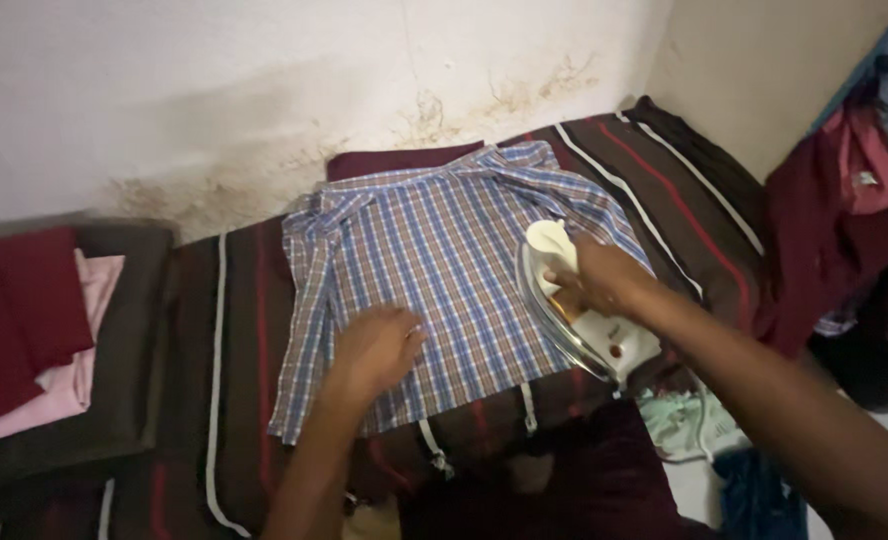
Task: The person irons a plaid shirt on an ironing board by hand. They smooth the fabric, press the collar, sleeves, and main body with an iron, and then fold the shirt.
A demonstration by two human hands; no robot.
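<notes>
A blue and white checked shirt (434, 270) lies spread flat on a dark striped blanket (684, 190) that pads the surface against a stained white wall (214, 90). The left hand (379, 345) rests palm down on the lower part of the shirt, fingers spread fairly wide and pressing the cloth flat rather than gripping it. The right hand (594, 275) is closed around the handle of a white electric iron (579, 305), which sits on the right edge of the shirt with its nose pointing toward the wall. The shirt looks thin, light and limp, likely to slide and bunch if pushed, so it is best held by pinning it flat with an open palm or pulling at a hem. The iron is rigid and probably the heavier thing, with a hot soleplate, so the handle is the only safe place to take it. Folded red and pink cloths (34, 320) lie at the far left, and dark red garments (844, 230) hang at the right. The iron's cord and soleplate are hidden, the collar is crumpled and hard to make out, and the picture is slightly blurred.
</notes>
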